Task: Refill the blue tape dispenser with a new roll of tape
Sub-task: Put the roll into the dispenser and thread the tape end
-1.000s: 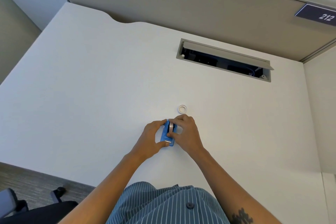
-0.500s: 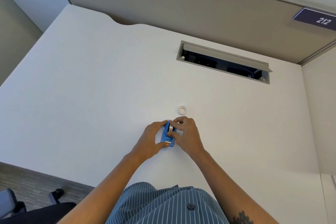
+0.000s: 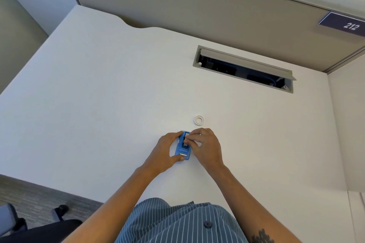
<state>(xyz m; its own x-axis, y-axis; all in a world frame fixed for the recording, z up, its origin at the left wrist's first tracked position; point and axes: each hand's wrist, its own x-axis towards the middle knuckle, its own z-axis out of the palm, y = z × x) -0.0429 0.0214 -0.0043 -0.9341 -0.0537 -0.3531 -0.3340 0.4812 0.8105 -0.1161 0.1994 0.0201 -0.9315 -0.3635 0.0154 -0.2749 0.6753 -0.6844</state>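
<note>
The blue tape dispenser (image 3: pixel 183 149) lies on the white desk (image 3: pixel 98 104), its metal cutter end pointing toward me. My left hand (image 3: pixel 165 151) grips its left side, thumb at the near end. My right hand (image 3: pixel 205 145) is on its right side, fingertips pinching a whitish tape roll (image 3: pixel 185 141) seated in the dispenser's slot. Most of that roll is hidden by my fingers. A small white ring, an empty-looking tape core (image 3: pixel 199 120), lies flat on the desk just beyond my right hand.
An open grey cable hatch (image 3: pixel 244 69) is set into the desk at the back right. A grey partition (image 3: pixel 197 6) runs behind, with a "212" sign (image 3: pixel 345 24). An office chair (image 3: pixel 29 225) stands at the lower left, off the desk edge.
My right fingers have shifted slightly over the roll in the dispenser. The dispenser, my left hand and the white ring stay in place.
</note>
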